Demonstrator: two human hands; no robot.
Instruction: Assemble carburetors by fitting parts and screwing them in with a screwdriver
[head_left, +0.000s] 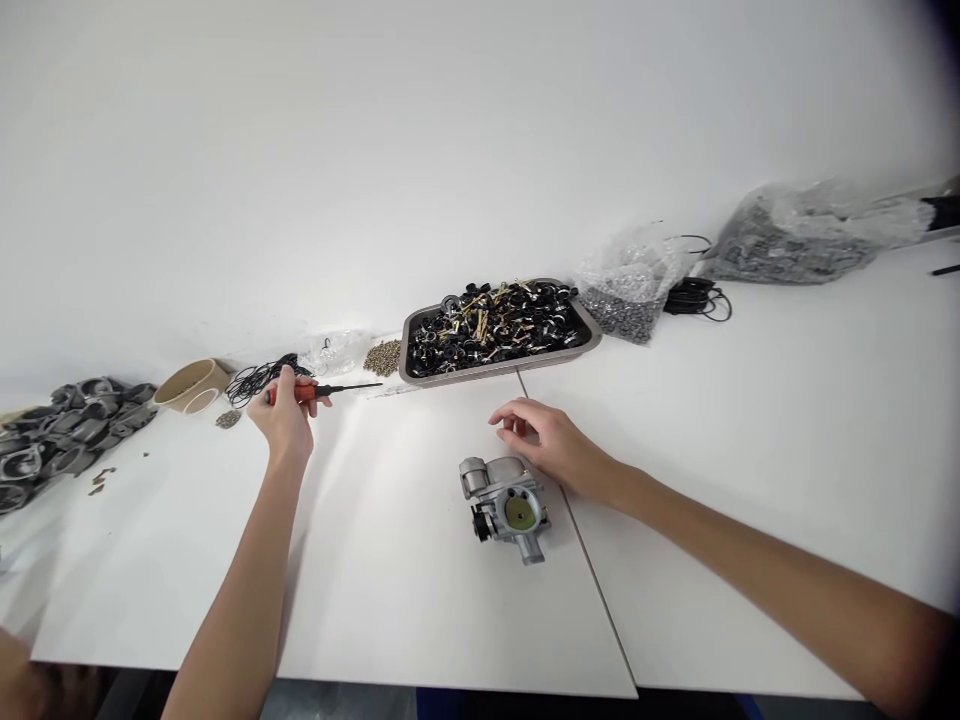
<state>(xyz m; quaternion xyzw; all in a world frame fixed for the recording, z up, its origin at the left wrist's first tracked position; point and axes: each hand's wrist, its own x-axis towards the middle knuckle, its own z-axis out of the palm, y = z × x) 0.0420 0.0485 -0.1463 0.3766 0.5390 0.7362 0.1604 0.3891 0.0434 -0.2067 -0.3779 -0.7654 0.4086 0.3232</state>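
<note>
My left hand [286,415] grips a screwdriver [304,393] with a red and black handle, its dark shaft pointing right above the table. Just beyond that hand lies a bundle of thin black rings or cords [259,378]. My right hand [534,430] hovers with loosely curled, parted fingers and nothing visible in them. Below it a grey metal carburetor [510,505] rests on the white table, its round bore showing a yellowish-green disc. A black fitting sits on the carburetor's left side.
A tray [495,370] heaped with black and brass-coloured parts stands at the back, beside small brass pieces [382,358]. Plastic bags of grey parts [626,310] lie right of it. Far left are a tan container [176,385] and piled grey castings [75,430]. A seam crosses the table [712,600].
</note>
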